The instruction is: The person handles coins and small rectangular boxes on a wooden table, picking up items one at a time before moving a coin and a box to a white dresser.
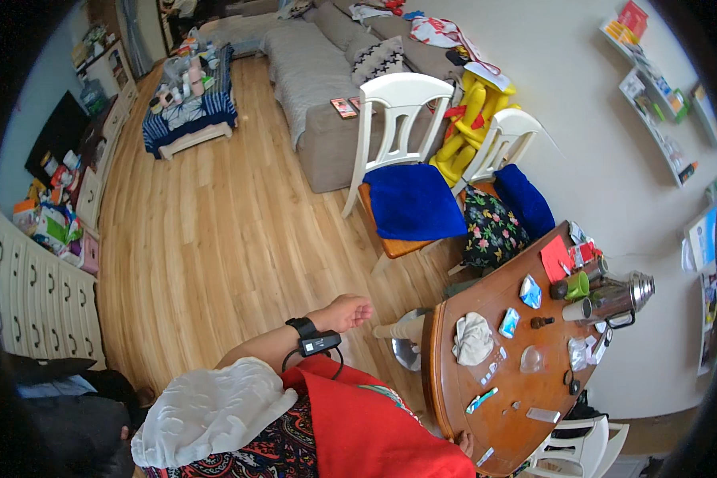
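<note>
My left hand (344, 313) is held out over the wooden floor, fingers curled in, with nothing visible in it. Around that wrist is a black band, and a small black box (320, 343) with cables sits on the forearm. My right hand (464, 443) shows only in part at the near edge of the brown wooden table (462, 398), most of it covered by the red garment (358, 430). Close to it on the tabletop are a small white strip (485, 456) and a turquoise-and-white stick-like item (482, 400). A crumpled white cloth (474, 338) lies farther back.
The table also bears a metal jug (625, 295), a green cup (577, 285) and small packets. Beyond it stand white chairs (402, 119) with blue cushions. Someone in dark clothing (80, 422) is at the lower left. A grey sofa (307, 72) stands farther off.
</note>
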A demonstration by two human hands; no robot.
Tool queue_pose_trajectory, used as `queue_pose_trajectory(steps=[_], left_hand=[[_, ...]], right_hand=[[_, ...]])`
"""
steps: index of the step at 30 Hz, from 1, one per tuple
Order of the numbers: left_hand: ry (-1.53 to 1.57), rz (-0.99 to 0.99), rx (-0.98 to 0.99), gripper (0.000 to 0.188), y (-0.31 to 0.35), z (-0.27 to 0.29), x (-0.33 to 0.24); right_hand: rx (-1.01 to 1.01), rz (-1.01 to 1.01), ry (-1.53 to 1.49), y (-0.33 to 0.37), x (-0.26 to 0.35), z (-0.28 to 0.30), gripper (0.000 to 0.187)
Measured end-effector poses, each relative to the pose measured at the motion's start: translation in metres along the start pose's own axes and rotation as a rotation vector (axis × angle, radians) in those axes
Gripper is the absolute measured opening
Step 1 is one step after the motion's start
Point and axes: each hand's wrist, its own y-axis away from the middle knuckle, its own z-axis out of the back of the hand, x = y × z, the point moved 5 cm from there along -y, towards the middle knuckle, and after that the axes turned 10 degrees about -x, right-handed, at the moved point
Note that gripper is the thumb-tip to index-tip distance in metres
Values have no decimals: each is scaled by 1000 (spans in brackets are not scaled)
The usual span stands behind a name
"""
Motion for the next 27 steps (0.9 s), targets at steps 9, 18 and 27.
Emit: queue_pose_trajectory(steps=[9,18,27], left_hand=[[-140,-125,142,10,-4,-33,25],[-218,46,-14,9,-14,-77,45],[-314,53,81,13,1,-126,59]], right_hand=[[-188,-7,-22,-19,22,50,17],[-583,-484,176,46,-95,103,21],[-518,-539,397,26,-111,96,27]])
